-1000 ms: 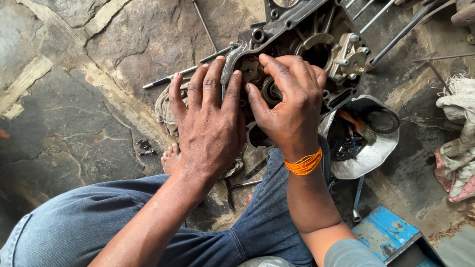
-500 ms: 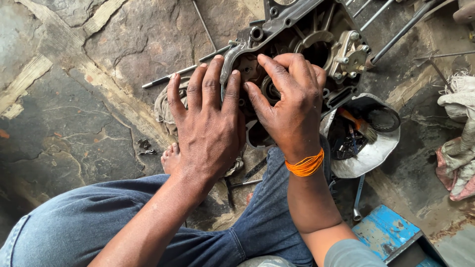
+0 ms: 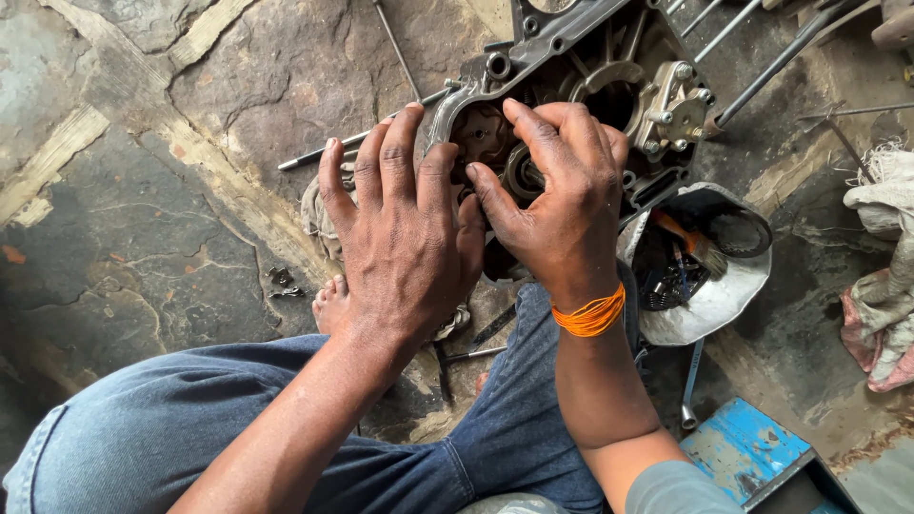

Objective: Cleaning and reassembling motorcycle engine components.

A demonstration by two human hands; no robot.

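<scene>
Left hand [image 3: 405, 233] lies flat with fingers spread, pressing the engine crankcase [image 3: 571, 105]; right hand [image 3: 557, 205], at its three o'clock, curls over the gears [image 3: 522, 171], grip hidden.

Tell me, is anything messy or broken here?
Messy, yes. The dark metal engine casing lies open on the cracked stone floor, long metal rods scattered beside it. A torn white bowl holds greasy parts. Both hands press on the casing.
</scene>
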